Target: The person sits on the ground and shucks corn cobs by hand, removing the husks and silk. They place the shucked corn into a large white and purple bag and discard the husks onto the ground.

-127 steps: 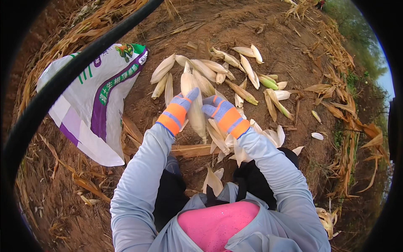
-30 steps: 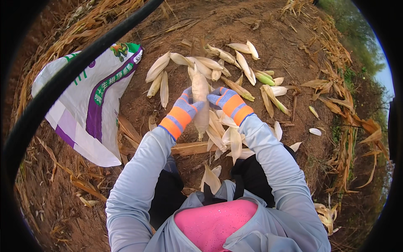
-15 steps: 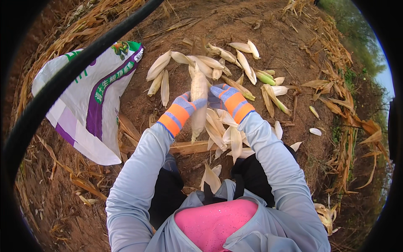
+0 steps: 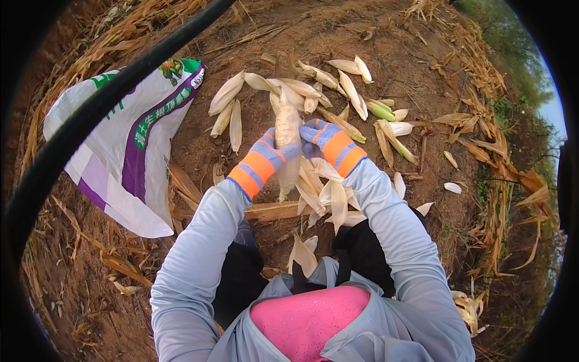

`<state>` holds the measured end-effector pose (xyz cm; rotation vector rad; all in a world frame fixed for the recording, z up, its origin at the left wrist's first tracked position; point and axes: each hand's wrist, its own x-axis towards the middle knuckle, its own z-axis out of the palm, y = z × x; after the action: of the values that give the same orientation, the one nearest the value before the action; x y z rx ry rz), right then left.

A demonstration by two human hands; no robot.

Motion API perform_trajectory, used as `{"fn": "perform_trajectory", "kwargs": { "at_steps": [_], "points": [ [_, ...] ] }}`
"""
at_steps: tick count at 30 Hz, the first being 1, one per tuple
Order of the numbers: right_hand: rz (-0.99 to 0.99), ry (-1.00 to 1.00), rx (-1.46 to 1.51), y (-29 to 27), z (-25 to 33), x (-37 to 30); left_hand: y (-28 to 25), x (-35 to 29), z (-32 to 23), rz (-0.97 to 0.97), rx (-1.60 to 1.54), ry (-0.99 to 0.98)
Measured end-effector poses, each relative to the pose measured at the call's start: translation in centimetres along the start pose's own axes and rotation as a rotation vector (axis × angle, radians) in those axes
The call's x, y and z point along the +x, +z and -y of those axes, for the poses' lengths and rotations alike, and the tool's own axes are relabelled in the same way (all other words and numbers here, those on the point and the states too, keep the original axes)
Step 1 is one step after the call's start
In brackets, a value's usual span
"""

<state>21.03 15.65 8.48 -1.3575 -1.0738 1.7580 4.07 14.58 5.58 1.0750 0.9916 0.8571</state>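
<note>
An upright, pale ear of corn is in front of me, its lower end slightly blurred. My left hand, in a blue-grey and orange striped glove, is wrapped round its middle from the left, thumb across the front. My right hand, gloved alike, is at the ear's right side with its fingers curled together. Whatever those fingers pinch, if anything, is hidden. Pale loose husks lie below the right hand. Beyond the ear is a spread of dry husks.
A white, purple and green plastic sack lies on the brown soil at left. A black strap-like bar crosses the upper left. Greenish husks lie at right, and dry corn stalks line the right side.
My left hand and the ear of corn have shifted very slightly to the right. The right hand's fingers have moved a little at the ear's side.
</note>
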Motion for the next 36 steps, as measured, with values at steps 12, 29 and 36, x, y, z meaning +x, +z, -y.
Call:
{"fn": "perform_trajectory", "kwargs": {
  "at_steps": [12, 29, 36],
  "points": [
    [0.214, -0.084, 0.39, -0.4, 0.0, -0.2, -0.9, -0.6, -1.2, 0.324, -0.705, -0.098],
    [0.019, -0.035, 0.037, -0.1, 0.2, -0.4, -0.1, -0.7, -0.6, 0.267, -0.528, -0.095],
    [0.183, -0.133, -0.149, -0.3, 1.3, -1.7, -0.5, -0.3, -0.7, 0.145, -0.16, -0.021]
  ]
}}
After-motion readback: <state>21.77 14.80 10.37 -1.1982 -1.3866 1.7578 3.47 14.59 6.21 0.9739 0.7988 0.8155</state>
